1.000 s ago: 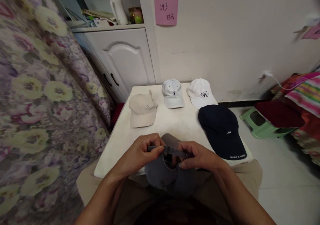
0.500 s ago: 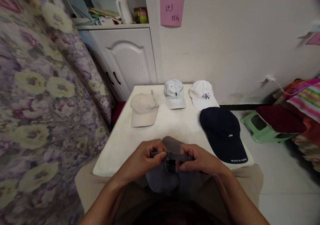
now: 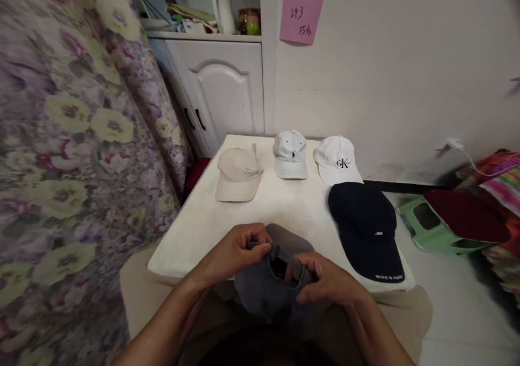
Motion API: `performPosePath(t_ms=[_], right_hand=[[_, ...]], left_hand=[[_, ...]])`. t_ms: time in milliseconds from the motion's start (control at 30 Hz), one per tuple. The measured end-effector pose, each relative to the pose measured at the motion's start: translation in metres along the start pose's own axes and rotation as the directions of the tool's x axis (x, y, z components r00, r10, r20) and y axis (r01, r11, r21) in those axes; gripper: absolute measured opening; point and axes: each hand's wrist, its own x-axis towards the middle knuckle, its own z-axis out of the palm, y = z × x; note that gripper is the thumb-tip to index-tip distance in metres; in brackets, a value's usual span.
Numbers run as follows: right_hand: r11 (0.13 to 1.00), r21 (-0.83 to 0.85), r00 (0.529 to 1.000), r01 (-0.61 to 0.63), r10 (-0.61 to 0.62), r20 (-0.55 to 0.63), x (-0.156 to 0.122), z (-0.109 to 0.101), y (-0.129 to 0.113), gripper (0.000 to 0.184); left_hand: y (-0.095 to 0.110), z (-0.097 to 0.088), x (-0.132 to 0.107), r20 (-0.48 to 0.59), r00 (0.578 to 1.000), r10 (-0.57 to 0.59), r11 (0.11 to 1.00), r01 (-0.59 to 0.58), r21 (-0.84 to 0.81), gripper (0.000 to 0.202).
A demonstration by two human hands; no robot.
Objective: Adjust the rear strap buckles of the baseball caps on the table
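A dark grey baseball cap (image 3: 260,290) is between my hands at the table's near edge, its back opening towards me and its brim pointing away over the table. My left hand (image 3: 247,247) pinches the end of the cap's back strap between thumb and fingers. My right hand (image 3: 319,279) is closed on the other side of the opening, at the strap and the cap's edge. To the right lies a navy cap (image 3: 363,220) with small white lettering on its brim. A beige cap (image 3: 239,176) sits at the left of the table.
Along the table's back are a pale blue cap (image 3: 291,155) and a white cap (image 3: 337,160). The white table (image 3: 195,230) stands against the wall. A floral curtain (image 3: 81,165) hangs at left; a green stool (image 3: 422,230) with a dark red top is at right.
The strap, stretched level between both hands before, now slopes down to the right. My right hand has moved slightly lower, and more of the cap's back opening shows. The view has shifted a little.
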Motion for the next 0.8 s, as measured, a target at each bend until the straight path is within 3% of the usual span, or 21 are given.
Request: performPosePath(t_ms=[200, 300, 433, 533, 600, 700, 800], right_hand=[[0.999, 0.036, 0.990, 0.021, -0.026, 0.138, 0.000, -0.003, 0.010, 0.041], [0.998, -0.022, 0.994, 0.060, -0.058, 0.096, 0.002, -0.013, -0.002, 0.044], [0.966, -0.176, 0.974, 0.190, -0.208, -0.093, 0.001, -0.026, -0.062, 0.033], [0.868, -0.337, 0.906, 0.365, -0.414, -0.085, -0.005, -0.024, -0.111, 0.023], [0.852, -0.371, 0.897, 0.369, -0.431, -0.098, -0.010, -0.021, -0.125, 0.023], [0.900, -0.336, 0.951, 0.278, -0.308, -0.038, -0.013, -0.022, -0.107, 0.026], [0.966, -0.208, 0.988, 0.156, -0.155, 0.018, -0.011, -0.028, -0.060, 0.031]], left_hand=[[-0.004, 0.004, 0.004, 0.020, 0.999, 0.031, 0.999, -0.031, 0.039, 0.028], [0.006, -0.001, 0.014, 0.015, 0.998, 0.055, 0.997, -0.056, 0.056, 0.028], [0.055, -0.015, 0.035, -0.026, 0.985, 0.170, 0.975, -0.164, 0.152, 0.025], [0.101, -0.023, 0.041, -0.101, 0.933, 0.344, 0.920, -0.314, 0.235, 0.021], [0.118, -0.024, 0.038, -0.109, 0.910, 0.399, 0.889, -0.355, 0.288, 0.021], [0.105, -0.020, 0.029, -0.030, 0.941, 0.336, 0.913, -0.318, 0.257, 0.023], [0.059, -0.011, 0.023, 0.046, 0.980, 0.192, 0.963, -0.198, 0.185, 0.022]])
